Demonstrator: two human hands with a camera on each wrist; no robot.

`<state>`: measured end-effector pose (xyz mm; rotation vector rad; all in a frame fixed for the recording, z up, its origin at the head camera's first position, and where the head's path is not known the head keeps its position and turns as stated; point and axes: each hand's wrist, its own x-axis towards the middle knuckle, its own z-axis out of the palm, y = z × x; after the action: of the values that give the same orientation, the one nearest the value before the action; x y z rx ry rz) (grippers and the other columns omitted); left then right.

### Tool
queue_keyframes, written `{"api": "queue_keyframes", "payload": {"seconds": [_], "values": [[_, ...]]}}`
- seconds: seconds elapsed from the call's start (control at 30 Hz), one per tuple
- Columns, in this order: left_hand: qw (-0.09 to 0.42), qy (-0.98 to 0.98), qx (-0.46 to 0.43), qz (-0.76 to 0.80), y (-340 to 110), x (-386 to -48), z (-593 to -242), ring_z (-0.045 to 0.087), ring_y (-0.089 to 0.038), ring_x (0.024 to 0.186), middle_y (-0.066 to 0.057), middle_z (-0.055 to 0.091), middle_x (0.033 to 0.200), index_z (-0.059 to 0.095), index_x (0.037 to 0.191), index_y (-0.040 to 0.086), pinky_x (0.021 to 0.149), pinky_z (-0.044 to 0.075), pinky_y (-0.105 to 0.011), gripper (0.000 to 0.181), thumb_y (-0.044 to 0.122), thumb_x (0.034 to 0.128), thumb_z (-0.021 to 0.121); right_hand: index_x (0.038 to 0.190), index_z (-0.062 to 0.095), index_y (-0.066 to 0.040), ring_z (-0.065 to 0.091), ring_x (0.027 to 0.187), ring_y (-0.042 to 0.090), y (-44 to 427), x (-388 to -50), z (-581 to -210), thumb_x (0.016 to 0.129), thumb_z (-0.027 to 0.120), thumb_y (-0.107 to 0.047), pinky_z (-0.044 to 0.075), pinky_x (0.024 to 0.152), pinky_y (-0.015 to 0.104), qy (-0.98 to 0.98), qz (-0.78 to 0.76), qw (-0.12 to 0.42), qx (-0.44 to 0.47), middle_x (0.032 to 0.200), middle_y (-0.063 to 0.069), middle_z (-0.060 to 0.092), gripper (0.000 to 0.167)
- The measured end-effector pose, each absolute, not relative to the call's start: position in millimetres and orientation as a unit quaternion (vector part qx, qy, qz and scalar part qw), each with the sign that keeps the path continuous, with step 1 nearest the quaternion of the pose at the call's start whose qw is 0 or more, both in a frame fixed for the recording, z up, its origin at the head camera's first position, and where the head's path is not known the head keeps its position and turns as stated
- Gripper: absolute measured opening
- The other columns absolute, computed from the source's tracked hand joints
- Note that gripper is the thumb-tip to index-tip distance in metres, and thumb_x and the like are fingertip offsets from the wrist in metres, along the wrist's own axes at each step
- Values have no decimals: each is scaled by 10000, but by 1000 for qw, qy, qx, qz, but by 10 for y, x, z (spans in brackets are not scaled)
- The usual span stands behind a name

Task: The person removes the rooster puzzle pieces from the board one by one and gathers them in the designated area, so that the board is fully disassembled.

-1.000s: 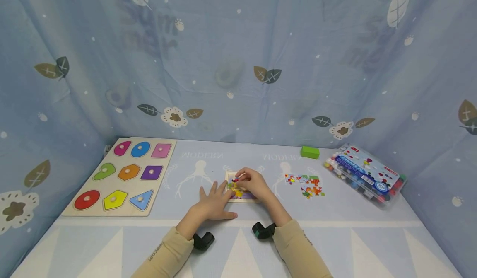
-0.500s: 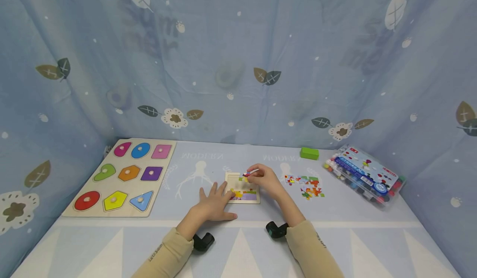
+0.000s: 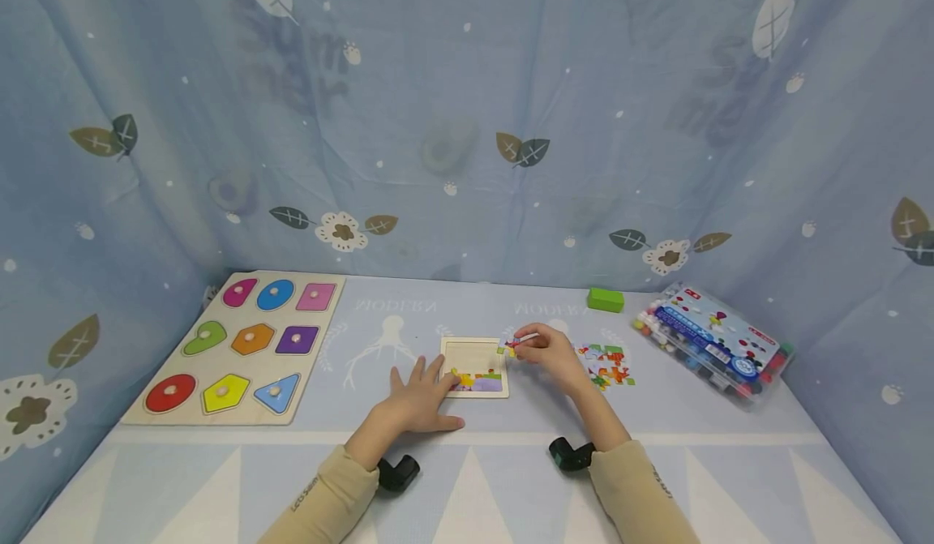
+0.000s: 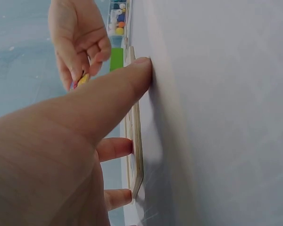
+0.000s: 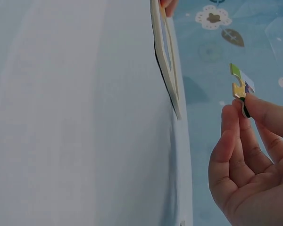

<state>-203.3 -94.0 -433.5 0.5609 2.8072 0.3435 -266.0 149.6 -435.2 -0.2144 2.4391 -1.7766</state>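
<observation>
A small wooden puzzle frame (image 3: 474,341) lies on the table, its lower part filled with colourful pieces (image 3: 485,383) and its upper part bare wood. My left hand (image 3: 417,400) rests with spread fingers on the frame's left edge; the thumb lies on the table. Just right of the frame, my right hand (image 3: 552,357) pinches a puzzle piece (image 3: 510,348) between thumb and fingers, held up off the table. In the right wrist view the piece (image 5: 239,89) shows green, yellow and white parts. Loose pieces (image 3: 609,364) lie right of the right hand, partly hidden by it.
A wooden shape board (image 3: 241,382) with knobbed coloured shapes lies at the left. At the back right are a green block (image 3: 606,300) and a clear box (image 3: 715,341) with colourful contents. A patterned curtain (image 3: 467,122) stands behind the table.
My right hand has moved right from over the frame to beyond its right edge, lifting the pinched piece away. More of the frame's bare upper part shows. The left hand stays in place.
</observation>
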Motion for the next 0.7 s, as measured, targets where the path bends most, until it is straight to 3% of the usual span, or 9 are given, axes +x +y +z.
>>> {"api": "queue_keyframes", "payload": {"seconds": [0.33, 0.7], "values": [[127, 965, 194, 124, -940, -2042, -4354, 154, -441, 1362, -166, 212, 1501, 448, 1350, 178, 961, 107, -734, 690, 546, 794, 626, 1107, 595, 2, 649, 863, 239, 1797, -2595, -4331, 866, 642, -130, 489, 794, 383, 818, -572, 48, -40, 903, 82, 673, 278], [130, 966, 190, 121, -937, -2048, -4360, 148, -437, 1365, -164, 204, 1503, 443, 1356, 176, 962, 101, -734, 696, 547, 796, 623, 1165, 558, 36, 630, 802, 94, 2144, -2542, -4287, 896, 602, -127, 472, 786, 323, 819, -571, 46, -20, 916, 55, 671, 317]]}}
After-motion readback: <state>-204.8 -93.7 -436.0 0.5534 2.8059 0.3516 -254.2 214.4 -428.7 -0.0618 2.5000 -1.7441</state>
